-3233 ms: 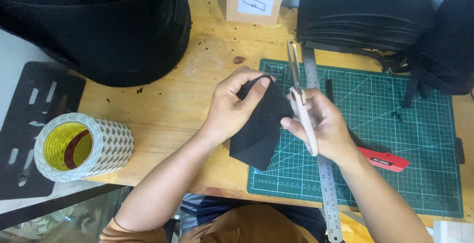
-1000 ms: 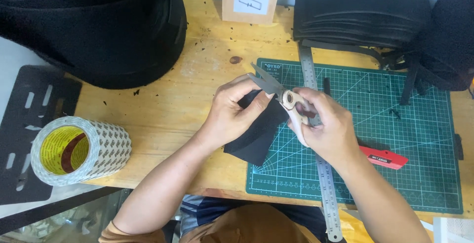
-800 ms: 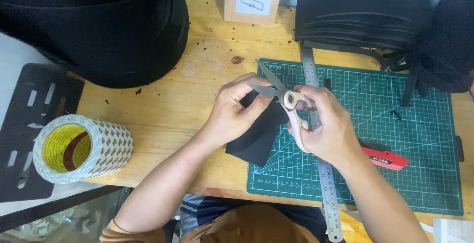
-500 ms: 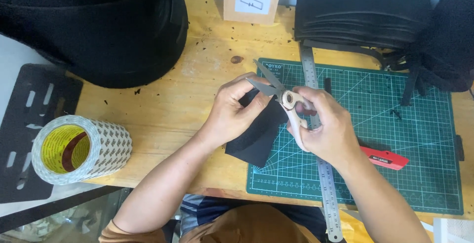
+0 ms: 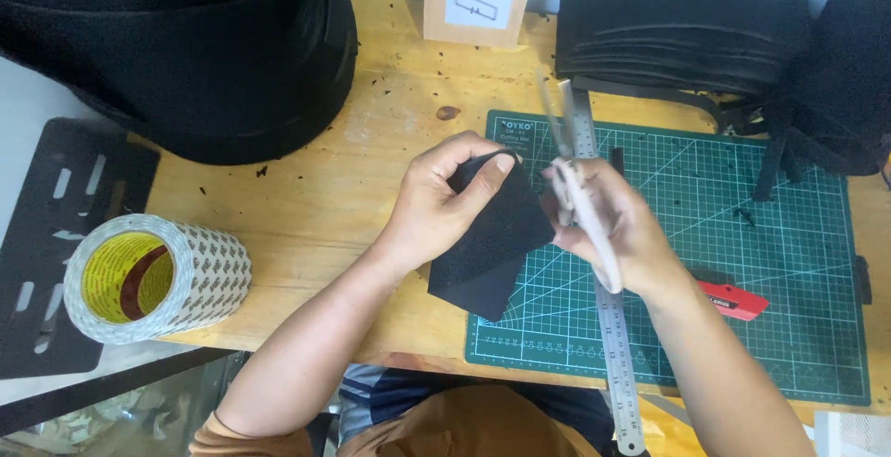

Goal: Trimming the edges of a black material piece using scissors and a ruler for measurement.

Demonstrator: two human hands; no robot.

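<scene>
Spanning the right half of the wooden table point(image 5: 306, 197), the green cutting mat point(image 5: 770, 262) carries a steel ruler point(image 5: 613, 346) and a red utility knife point(image 5: 733, 299). A tape roll point(image 5: 153, 276) stands near the table's left edge. The black fabric piece point(image 5: 492, 248) overlaps the mat's left border. The left hand point(image 5: 445, 202) pinches its top corner, fingers curled shut. The right hand point(image 5: 617, 234) grips blurred scissors point(image 5: 575, 188), fingers closed through the handles, blades pointing away from the person.

Bright even daylight — soft shadows, right hand point(image 5: 608, 225) motion-blurred.
</scene>
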